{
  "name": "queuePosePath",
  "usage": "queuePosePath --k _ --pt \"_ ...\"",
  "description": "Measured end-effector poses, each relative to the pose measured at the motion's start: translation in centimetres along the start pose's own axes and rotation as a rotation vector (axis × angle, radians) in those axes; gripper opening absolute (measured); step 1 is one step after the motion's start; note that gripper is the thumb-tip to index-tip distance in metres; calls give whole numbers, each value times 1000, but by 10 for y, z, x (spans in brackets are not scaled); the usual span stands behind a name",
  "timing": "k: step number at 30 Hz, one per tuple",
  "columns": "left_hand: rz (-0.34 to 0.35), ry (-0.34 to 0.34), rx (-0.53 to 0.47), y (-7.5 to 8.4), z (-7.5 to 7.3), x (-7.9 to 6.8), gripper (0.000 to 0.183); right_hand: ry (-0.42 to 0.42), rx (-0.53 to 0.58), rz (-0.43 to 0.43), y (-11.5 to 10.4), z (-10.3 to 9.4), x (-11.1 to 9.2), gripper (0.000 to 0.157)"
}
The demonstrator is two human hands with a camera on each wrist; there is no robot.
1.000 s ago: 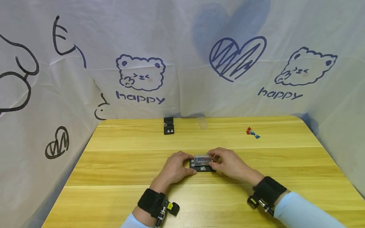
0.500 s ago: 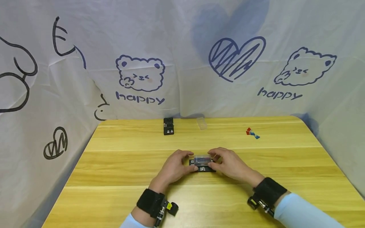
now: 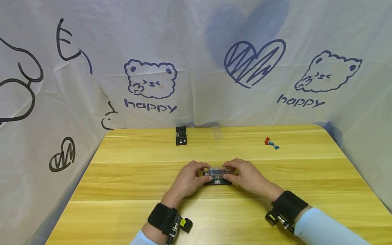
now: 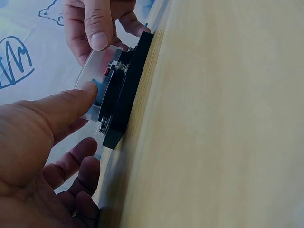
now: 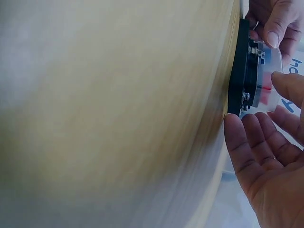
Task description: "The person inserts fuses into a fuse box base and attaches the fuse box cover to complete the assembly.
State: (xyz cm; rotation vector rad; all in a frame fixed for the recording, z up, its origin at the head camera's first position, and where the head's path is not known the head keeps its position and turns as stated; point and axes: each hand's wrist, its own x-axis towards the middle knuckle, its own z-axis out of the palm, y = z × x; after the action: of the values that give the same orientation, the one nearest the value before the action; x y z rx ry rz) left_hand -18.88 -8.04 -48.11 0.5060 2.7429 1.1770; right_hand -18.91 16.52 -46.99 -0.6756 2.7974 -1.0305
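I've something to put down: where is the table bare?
Bare table lies between the left hand and left edge, the right hand and right edge, and this side of the black base. Crowded: the middle, both hands holding a clear cover over that base; farther back, another black block, loose cover and coloured pieces.

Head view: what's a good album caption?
Left hand and right hand hold a clear cover over a black base.

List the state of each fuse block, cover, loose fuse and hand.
Front fuse block: resting on the table, red and blue showing inside
Front clear cover: over that block; whether fully seated, can't tell
Left hand: pinching the front cover's left end
Right hand: pinching its right end
Rear fuse block: uncovered
Rear clear cover: off, lying on the table
Red and blue fuses: loose, clustered
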Motion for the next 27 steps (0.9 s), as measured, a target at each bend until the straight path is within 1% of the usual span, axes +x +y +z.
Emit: queuePosePath --k 16,24,27 --pt "-5 -7 48 -1 -1 1 37 1 1 10 -4 0 1 30" --pt "-8 -15 50 -2 0 1 38 0 -24 19 -5 0 0 30" --pt "-2 -19 63 -3 0 2 39 -5 -43 9 -5 1 1 30"
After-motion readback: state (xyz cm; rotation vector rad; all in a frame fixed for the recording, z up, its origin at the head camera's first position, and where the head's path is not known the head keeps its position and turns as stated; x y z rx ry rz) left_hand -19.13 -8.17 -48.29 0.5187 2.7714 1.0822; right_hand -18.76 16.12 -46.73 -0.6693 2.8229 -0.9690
